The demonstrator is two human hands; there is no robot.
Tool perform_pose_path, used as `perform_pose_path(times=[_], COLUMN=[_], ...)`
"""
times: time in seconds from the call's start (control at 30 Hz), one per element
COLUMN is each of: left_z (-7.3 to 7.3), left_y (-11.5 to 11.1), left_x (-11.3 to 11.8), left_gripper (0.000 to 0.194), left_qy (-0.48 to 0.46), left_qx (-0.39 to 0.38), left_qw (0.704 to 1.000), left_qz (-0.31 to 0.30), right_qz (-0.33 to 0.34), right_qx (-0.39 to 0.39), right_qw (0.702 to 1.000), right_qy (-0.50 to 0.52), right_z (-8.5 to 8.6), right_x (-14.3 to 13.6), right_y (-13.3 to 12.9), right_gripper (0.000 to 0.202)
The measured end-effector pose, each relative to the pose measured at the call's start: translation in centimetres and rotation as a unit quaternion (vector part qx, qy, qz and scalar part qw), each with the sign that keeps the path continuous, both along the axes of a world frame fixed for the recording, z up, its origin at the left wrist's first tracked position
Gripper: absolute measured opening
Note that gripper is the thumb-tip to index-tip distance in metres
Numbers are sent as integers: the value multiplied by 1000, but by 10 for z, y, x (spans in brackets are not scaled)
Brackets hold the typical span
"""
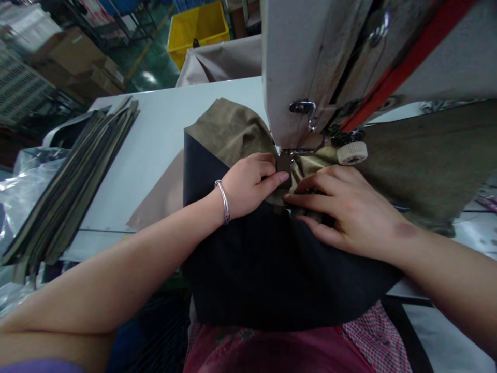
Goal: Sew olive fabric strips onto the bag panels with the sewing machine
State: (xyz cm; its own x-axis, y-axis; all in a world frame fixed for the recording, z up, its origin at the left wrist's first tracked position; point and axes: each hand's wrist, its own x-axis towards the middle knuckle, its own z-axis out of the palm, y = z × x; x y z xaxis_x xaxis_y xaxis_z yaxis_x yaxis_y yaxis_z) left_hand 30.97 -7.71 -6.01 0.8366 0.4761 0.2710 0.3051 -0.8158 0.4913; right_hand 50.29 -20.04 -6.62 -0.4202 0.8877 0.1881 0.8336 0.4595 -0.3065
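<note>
A piece of fabric, olive suede-like point(233, 124) on one side and black point(279, 269) on the other, lies folded under the sewing machine point(303, 67) and drapes over the table's front edge. My left hand point(248, 184), with a silver bracelet at the wrist, is closed at the edge of a small dark brown piece point(284, 168) just before the needle area. Close by on the right, my right hand point(345, 207) curls its fingers on a bunched fold of the fabric. Its fingertips are partly hidden in the folds.
Long dark and olive fabric strips point(89, 171) are stacked on the left of the white table point(155, 114), beside clear plastic point(23, 197). More olive fabric point(427, 160) lies right. Beyond stand a yellow crate point(198, 28) and cardboard boxes point(77, 54). A white knob point(351, 153) sits near my right hand.
</note>
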Motion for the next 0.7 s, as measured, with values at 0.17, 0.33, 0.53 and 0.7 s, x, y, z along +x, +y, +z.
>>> perform_pose_path(times=[0.17,0.33,0.53,0.7], left_z=[-2,-10,-15,-13], left_y=[-10,-29,-26,-18], left_x=[-5,-20,-20,-16], left_gripper=[27,21,16,17], left_qy=[22,28,0,15], left_qx=[60,138,140,144], left_qw=[997,988,988,987], left_qz=[-53,-68,-71,-72], right_qz=[-9,-53,-38,-29], right_qx=[10,15,9,4], right_qw=[1000,998,999,999], right_qy=[5,-1,-23,-37], right_z=[1,1,1,3], right_x=[-2,-4,-3,-1], right_y=[-1,-2,-2,3], right_gripper=[33,43,40,42])
